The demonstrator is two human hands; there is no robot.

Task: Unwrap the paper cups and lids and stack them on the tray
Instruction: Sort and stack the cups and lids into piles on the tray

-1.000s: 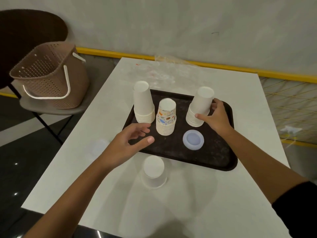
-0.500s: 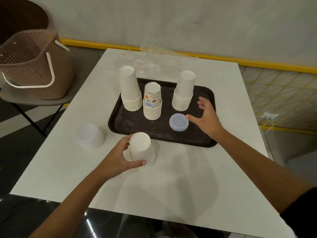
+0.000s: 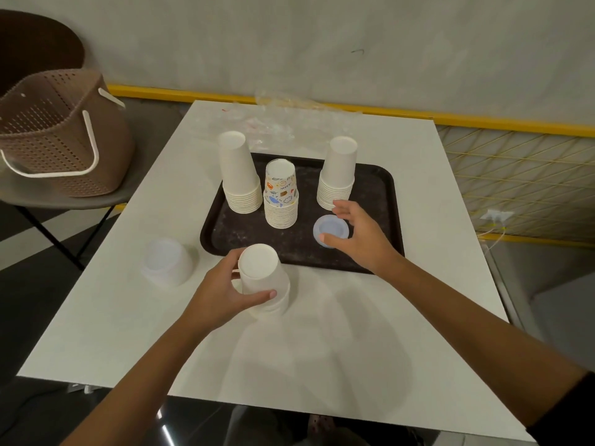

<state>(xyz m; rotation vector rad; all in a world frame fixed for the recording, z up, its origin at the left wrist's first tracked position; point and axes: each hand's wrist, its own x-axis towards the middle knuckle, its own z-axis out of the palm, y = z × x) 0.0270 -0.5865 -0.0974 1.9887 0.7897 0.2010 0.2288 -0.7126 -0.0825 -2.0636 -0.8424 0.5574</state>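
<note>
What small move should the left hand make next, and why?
Probably lift the white cup stack gripped by the left hand onto the tray, whose near-left corner is bare: the stack stands on the table just off it, while the right hand holds the lid stack already there.

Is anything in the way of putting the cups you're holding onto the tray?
Nothing visible. The left hand grips the white cup stack on the table, just before the tray, whose near part is bare. The patterned cups stand farther back.

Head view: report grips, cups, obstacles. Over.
Left grip holds short white paper-cup stack, off dark tray. Right grip pinches pale blue round lid on tray. Path clear.
</note>
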